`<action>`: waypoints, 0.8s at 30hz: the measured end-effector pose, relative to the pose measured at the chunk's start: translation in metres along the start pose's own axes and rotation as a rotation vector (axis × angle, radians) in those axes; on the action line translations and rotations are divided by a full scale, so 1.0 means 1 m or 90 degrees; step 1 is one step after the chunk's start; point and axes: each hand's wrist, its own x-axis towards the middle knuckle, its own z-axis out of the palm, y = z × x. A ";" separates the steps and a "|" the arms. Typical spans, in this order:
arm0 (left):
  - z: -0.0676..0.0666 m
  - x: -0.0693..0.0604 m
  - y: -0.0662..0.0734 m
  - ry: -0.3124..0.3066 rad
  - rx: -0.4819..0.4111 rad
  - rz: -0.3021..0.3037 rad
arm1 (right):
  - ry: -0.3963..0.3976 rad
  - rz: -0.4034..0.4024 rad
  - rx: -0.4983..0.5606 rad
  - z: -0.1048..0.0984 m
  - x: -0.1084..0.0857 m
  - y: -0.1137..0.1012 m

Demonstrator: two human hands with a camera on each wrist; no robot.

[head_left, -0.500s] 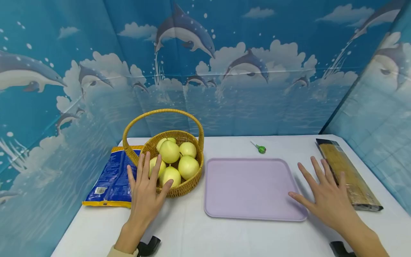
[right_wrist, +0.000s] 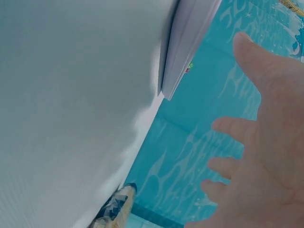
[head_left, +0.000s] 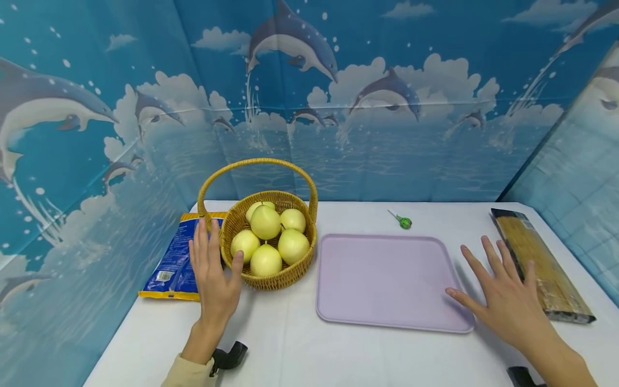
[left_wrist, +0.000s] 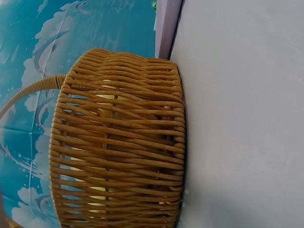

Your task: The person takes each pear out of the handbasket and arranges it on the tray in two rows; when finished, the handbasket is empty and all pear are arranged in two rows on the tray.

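My left hand (head_left: pixel 216 279) hovers with straight fingers in front of the basket's left side and the blue packet, holding nothing. The yellow wicker basket (head_left: pixel 285 278) has a tall arched handle and holds several pale green pears (head_left: pixel 265 222); its woven side (left_wrist: pixel 118 142) fills much of the left wrist view. My right hand (head_left: pixel 510 298) is spread above the table between the lilac tray (head_left: pixel 394 282) and a long flat packet (head_left: pixel 546 263) with tan contents. In the right wrist view that hand (right_wrist: pixel 270 137) has its fingers extended, with nothing held.
A blue packet with yellow edges (head_left: pixel 176 263) lies left of the basket, partly hidden by my left hand. Behind the tray is a small green-wrapped lollipop (head_left: pixel 404 222). A dolphin-print curtain (head_left: pixel 367 150) encloses the white table (head_left: pixel 300 349) at the back and sides.
The whole scene has shifted slightly right in the head view. My left hand has turned more edge-on, its fingers closer together, and sits further left of the basket. The objects stay in place.
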 end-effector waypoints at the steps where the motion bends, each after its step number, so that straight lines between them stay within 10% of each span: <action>1: 0.000 -0.001 -0.001 0.001 -0.009 -0.018 | -0.001 0.001 0.000 0.000 0.000 0.000; 11: 0.005 -0.011 -0.011 -0.098 -0.056 -0.250 | -0.005 -0.008 0.016 -0.002 0.001 0.001; 24: 0.014 -0.017 -0.019 -0.112 -0.099 -0.313 | -0.019 -0.009 0.029 0.001 0.004 0.000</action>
